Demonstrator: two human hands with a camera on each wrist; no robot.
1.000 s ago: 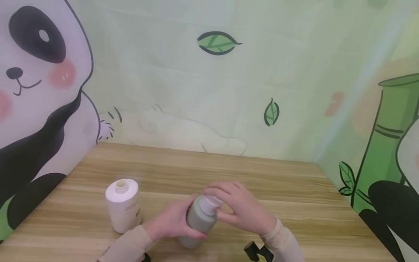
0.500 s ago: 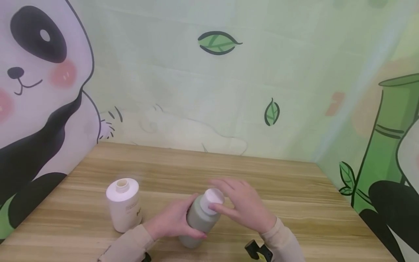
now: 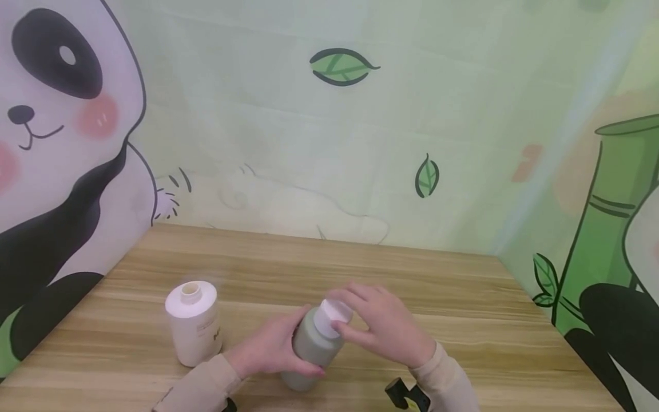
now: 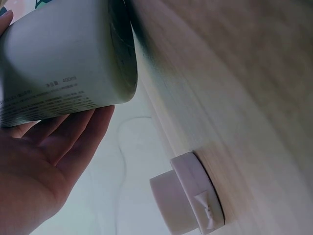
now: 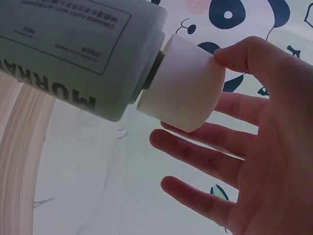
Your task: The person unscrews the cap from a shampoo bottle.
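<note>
A grey-green bottle (image 3: 315,343), tilted to the right, is gripped round its body by my left hand (image 3: 273,346). On the bottle's top sits a white cap (image 5: 183,85), and a gap shows between it and the bottle's shoulder in the right wrist view. My right hand (image 3: 383,323) pinches this cap between thumb and forefinger, while its other fingers spread out past it. A white bottle (image 3: 194,332) with an open, bare neck stands upright to the left. Another white cap (image 4: 188,193), with a bow on its side, stands on the table in the left wrist view; the head view does not show it.
The wooden table (image 3: 268,257) backs onto a printed panda-and-bamboo backdrop (image 3: 288,126). A black device (image 3: 404,395) is by the right sleeve. The white bottle stands close to the left forearm.
My right fingers have loosened from the cap, moved round it, and closed on it again; the cap's visible side has changed. The left hand and both bottles have stayed nearly still.
</note>
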